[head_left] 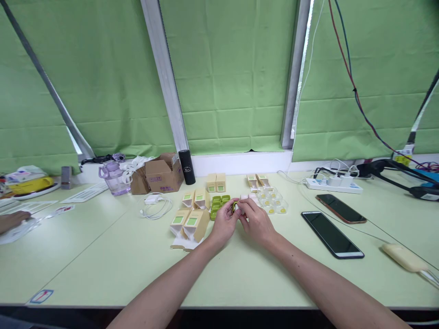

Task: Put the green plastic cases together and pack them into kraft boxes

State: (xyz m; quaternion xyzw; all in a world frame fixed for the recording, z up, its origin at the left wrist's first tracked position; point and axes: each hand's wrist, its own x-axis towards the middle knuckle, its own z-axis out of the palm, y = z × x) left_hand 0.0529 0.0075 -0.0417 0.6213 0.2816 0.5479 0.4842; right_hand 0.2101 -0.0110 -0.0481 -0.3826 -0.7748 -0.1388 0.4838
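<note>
My left hand (pixel 224 222) and my right hand (pixel 255 219) meet over the middle of the pale green table (pixel 137 269). Both pinch a small green and white piece (pixel 236 206) between their fingertips. Just behind it lie several small green caps (pixel 218 204). To the right sit clear plastic cups with yellow centres (pixel 272 202). Small tan cartons with green labels (pixel 190 223) stand to the left of my left hand, and more cartons (pixel 216 182) stand further back.
Two dark phones (pixel 332 233) lie on the right, a white power strip (pixel 333 185) behind them. A black cylinder (pixel 187 167), a cardboard box (pixel 161 176), a purple bottle (pixel 115 178) and a white cable (pixel 156 206) sit at back left. Another person's hand (pixel 12 220) rests far left.
</note>
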